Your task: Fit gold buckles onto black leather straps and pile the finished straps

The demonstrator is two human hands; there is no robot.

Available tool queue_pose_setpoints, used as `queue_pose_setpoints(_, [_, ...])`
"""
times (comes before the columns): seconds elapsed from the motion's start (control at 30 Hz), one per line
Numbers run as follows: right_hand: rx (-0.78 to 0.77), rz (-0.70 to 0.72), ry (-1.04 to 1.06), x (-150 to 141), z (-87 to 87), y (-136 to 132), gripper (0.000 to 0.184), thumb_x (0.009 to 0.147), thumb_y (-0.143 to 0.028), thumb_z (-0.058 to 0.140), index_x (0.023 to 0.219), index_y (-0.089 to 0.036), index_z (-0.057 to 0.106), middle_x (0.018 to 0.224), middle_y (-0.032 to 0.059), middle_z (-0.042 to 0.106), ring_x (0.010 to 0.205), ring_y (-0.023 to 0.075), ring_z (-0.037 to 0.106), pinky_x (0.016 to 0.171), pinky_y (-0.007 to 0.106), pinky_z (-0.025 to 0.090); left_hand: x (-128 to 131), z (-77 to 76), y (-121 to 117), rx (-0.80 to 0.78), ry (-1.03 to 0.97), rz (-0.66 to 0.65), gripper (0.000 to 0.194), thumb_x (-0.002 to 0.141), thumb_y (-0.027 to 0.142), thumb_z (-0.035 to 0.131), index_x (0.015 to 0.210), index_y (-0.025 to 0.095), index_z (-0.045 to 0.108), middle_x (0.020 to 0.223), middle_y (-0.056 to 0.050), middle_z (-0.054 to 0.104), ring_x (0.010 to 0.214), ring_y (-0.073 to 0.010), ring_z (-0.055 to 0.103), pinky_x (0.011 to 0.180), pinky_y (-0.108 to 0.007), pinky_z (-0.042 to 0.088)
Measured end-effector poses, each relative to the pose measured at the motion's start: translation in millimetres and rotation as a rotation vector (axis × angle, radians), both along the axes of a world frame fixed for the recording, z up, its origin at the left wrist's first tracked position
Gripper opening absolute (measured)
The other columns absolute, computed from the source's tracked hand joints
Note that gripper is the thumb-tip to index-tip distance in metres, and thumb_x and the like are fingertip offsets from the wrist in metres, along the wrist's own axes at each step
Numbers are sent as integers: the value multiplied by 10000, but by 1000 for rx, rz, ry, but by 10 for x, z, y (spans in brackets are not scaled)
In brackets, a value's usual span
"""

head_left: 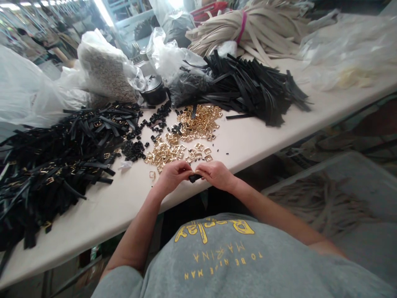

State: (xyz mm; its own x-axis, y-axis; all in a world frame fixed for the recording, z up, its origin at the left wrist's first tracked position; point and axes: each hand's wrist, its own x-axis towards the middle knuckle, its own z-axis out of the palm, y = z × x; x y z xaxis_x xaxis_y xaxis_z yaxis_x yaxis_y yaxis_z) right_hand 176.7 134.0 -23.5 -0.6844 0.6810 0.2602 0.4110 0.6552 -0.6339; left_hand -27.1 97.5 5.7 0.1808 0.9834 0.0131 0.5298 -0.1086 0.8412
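Note:
My left hand (174, 176) and my right hand (216, 174) meet at the table's front edge, fingers pinched together. Between them is a short black strap (194, 178), mostly covered by the fingers; whether a buckle sits on it I cannot make out. Just beyond my hands lie loose gold buckles (166, 152), with a denser heap of gold buckles (201, 120) farther back. Small black loops (134, 150) are piled to the left of the buckles. One single gold buckle (152, 174) lies apart, close to my left wrist.
Black straps with buckles (62, 153) cover the table's left side. Plain black straps (248, 85) are heaped at the back right, before a tied beige strap bundle (257, 27). Plastic bags (104, 66) and a black pot (154, 90) stand behind. A clear bin (366, 169) is below right.

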Motion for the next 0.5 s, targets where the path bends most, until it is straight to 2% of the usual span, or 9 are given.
queue_pose_setpoints(0.1, [-29, -137, 27, -69, -32, -2, 271, 997, -317, 489, 796, -191, 619, 674, 2, 643, 654, 131, 577, 651, 230, 371, 83, -182, 16, 19, -130, 211, 124, 781, 317, 691, 744, 200, 668, 593, 34, 605, 528, -105, 529, 529, -224, 407])
queue_pose_setpoints(0.2, [-87, -198, 52, -137, -16, 17, 256, 985, -310, 508, 777, -194, 600, 677, 1, 640, 652, 136, 587, 668, 236, 392, 142, -259, 82, 70, -156, 316, 131, 776, 328, 690, 739, 205, 666, 578, 44, 583, 512, -103, 504, 522, -227, 401])
queue_pose_setpoints(0.33, [-213, -250, 139, -190, -6, 58, 267, 983, -310, 502, 751, -198, 575, 653, -10, 637, 610, 125, 597, 654, 231, 418, 158, -273, 191, 92, -179, 348, 118, 775, 317, 694, 753, 205, 666, 603, 46, 586, 521, -97, 498, 523, -223, 409])
queue_pose_setpoints(0.5, [-261, -299, 222, -206, -30, 101, 252, 967, -304, 524, 746, -199, 586, 627, -17, 642, 570, 117, 586, 640, 228, 427, 130, -213, 212, 83, -354, 438, 206, 811, 394, 663, 870, 197, 655, 679, 28, 630, 518, -89, 560, 510, -209, 454])
